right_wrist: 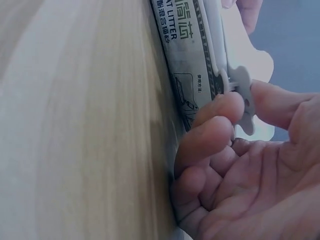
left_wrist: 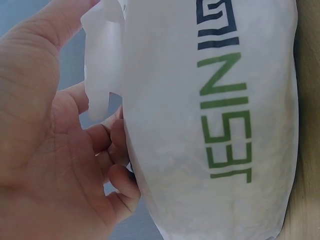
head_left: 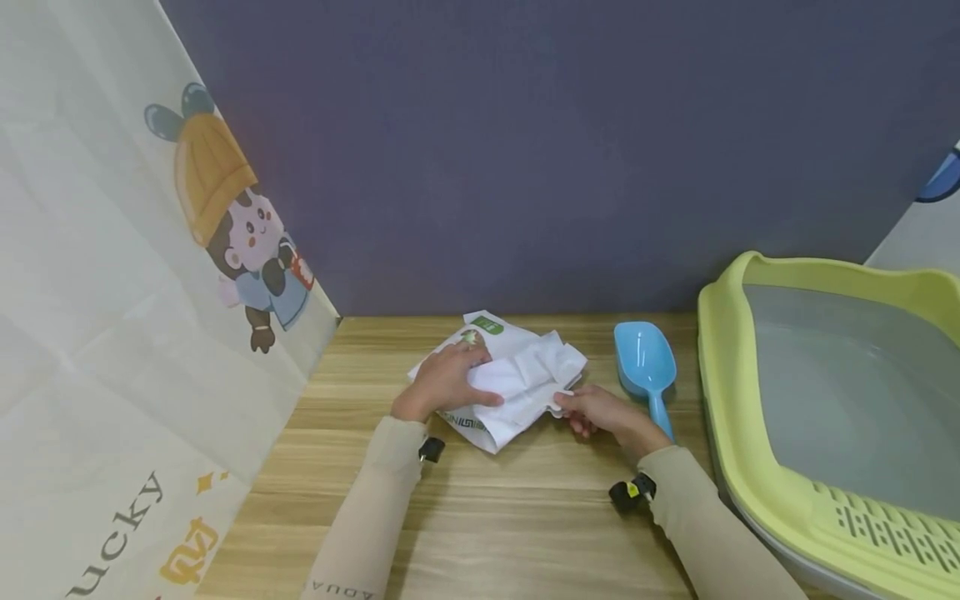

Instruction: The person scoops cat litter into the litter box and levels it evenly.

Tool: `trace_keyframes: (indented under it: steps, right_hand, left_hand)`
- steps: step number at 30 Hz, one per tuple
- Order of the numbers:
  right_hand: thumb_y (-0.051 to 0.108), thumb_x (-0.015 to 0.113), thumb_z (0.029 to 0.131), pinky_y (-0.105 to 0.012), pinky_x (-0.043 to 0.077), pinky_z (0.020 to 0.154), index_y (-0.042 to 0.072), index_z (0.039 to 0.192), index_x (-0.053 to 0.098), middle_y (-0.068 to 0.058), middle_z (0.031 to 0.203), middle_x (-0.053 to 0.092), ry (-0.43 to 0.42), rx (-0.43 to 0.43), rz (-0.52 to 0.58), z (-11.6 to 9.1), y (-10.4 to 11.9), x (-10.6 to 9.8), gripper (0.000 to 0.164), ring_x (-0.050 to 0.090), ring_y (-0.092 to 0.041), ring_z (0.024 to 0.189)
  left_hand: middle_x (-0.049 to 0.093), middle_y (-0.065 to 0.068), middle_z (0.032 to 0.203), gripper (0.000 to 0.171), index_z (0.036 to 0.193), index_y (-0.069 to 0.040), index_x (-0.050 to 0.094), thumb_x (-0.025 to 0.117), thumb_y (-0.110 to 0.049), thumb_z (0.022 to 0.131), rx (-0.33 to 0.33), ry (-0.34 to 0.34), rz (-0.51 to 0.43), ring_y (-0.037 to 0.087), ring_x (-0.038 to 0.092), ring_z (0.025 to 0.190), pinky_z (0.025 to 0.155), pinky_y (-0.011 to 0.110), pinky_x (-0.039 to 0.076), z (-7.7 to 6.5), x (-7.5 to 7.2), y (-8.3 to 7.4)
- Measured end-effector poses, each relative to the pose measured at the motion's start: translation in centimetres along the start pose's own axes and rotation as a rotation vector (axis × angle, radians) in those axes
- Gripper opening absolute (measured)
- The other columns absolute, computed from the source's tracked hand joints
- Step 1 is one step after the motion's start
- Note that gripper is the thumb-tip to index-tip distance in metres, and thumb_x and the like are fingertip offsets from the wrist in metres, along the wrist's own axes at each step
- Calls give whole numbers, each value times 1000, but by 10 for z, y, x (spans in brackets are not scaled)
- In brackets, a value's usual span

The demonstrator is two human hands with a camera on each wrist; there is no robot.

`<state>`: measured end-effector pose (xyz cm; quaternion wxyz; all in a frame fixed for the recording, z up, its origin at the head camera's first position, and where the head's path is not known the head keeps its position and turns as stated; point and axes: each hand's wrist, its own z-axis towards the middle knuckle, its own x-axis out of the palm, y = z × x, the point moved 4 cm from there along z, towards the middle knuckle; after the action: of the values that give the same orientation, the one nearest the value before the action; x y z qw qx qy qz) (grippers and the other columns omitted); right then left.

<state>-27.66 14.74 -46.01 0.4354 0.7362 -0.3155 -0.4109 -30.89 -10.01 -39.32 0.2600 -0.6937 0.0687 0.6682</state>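
Observation:
A white cat litter bag (head_left: pixel 487 379) lies on its side on the wooden table, its top folded over and crumpled, with green and black lettering on it (left_wrist: pixel 215 130). My left hand (head_left: pixel 450 379) holds the bag from above, and its fingers (left_wrist: pixel 122 187) curl against the bag's side in the left wrist view. At the right end of the fold, my right hand (head_left: pixel 600 411) pinches the end of a whitish sealing clip (right_wrist: pixel 244 97) between thumb and forefinger. The clip runs along the bag's folded edge; most of its length is hidden in the head view.
To the right of the bag lies a light blue litter scoop (head_left: pixel 645 358), its handle partly behind my right wrist. A yellow-green and grey litter box (head_left: pixel 731 400) stands along the table's right side. A dark wall panel (head_left: pixel 525 150) rises behind the table (head_left: pixel 480 533).

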Motion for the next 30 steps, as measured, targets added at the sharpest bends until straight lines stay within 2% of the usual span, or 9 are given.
trace_keyframes:
  steps: [11,30]
  right_hand:
    - [28,49,105,-22,35,54,12,69,53,5,55,46,-20,12,-14,1,2,-1,40,42,-7,51]
    - [23,52,102,-24,31,55,11,67,49,6,53,36,-67,11,34,-3,6,-5,37,34,-9,51]
  left_hand:
    - [64,-1,125,59,121,-25,67,84,-57,74,-17,-15,-30,23,58,119,101,45,46,0,1,1]
    - [63,0,128,60,123,-27,67,84,-58,74,-15,-10,-23,23,58,120,101,44,47,2,1,1]
